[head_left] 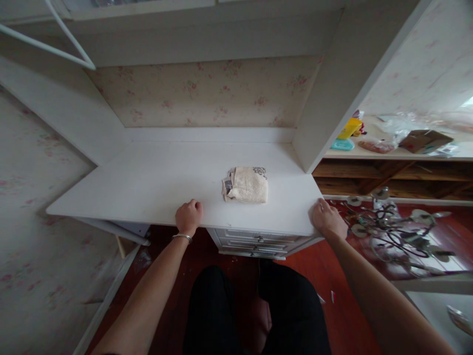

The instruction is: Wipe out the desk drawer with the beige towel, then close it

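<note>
A folded beige cloth (251,185) with a dark printed pattern lies on the white desk (155,172), right of its middle. My left hand (189,217), with a bracelet at the wrist, rests closed in a fist at the desk's front edge, left of the cloth and apart from it. At the front right corner, my right hand (328,219) is closed around the desk's edge, its underside fingers partly hidden. Neither hand touches the cloth.
White drawers (258,241) stand under the desk's right part. An upright side panel (332,84) rises at the right. A chandelier (402,231) lies on the red floor (354,305). Beyond it, a low shelf (373,154) bears plastic bags and a cardboard box (424,141). A white rod (70,37) juts in upper left.
</note>
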`<control>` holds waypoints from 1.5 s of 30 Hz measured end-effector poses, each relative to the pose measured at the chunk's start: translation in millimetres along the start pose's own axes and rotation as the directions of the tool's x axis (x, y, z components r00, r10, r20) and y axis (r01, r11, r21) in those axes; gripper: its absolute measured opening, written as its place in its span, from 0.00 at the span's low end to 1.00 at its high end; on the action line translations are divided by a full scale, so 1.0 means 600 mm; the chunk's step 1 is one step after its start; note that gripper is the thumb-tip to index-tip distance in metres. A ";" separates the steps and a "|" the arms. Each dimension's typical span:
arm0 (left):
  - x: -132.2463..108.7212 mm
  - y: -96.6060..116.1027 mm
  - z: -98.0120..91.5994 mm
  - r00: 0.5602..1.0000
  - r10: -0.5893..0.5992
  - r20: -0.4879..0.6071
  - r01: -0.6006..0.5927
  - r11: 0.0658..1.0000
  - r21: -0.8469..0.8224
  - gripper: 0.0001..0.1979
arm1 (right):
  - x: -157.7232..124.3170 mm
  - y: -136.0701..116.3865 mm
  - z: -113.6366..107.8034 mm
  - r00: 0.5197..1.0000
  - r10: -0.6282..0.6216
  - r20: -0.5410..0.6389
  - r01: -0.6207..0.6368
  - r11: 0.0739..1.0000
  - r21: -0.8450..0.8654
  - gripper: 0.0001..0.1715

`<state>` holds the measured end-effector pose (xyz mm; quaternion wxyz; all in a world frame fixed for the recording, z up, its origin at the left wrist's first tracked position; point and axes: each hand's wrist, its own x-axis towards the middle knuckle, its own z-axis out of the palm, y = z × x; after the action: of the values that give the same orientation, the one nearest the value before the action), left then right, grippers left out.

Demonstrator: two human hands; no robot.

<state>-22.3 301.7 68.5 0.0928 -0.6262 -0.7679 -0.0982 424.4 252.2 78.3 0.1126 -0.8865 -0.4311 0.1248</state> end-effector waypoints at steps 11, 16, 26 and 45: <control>0.000 0.001 -0.003 1.000 -0.006 0.005 0.006 1.000 -0.006 0.19 | 0.002 0.002 0.001 1.000 -0.008 -0.002 0.008 1.000 0.003 0.33; -0.001 0.002 -0.004 1.000 -0.014 0.013 0.014 1.000 -0.005 0.19 | 0.001 0.001 0.000 1.000 -0.003 -0.001 0.003 1.000 0.001 0.33; 0.001 -0.001 0.004 1.000 -0.003 -0.016 0.003 1.000 0.015 0.19 | 0.004 0.005 0.005 1.000 -0.007 -0.015 0.007 1.000 -0.023 0.32; 0.000 0.002 -0.005 1.000 -0.011 0.011 0.011 1.000 -0.004 0.18 | 0.002 0.003 0.003 1.000 -0.006 -0.012 0.005 1.000 -0.020 0.33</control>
<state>-20.9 301.0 71.4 0.0866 -0.6226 -0.7717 -0.0967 425.9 252.5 75.9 0.1065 -0.8872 -0.4340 0.1146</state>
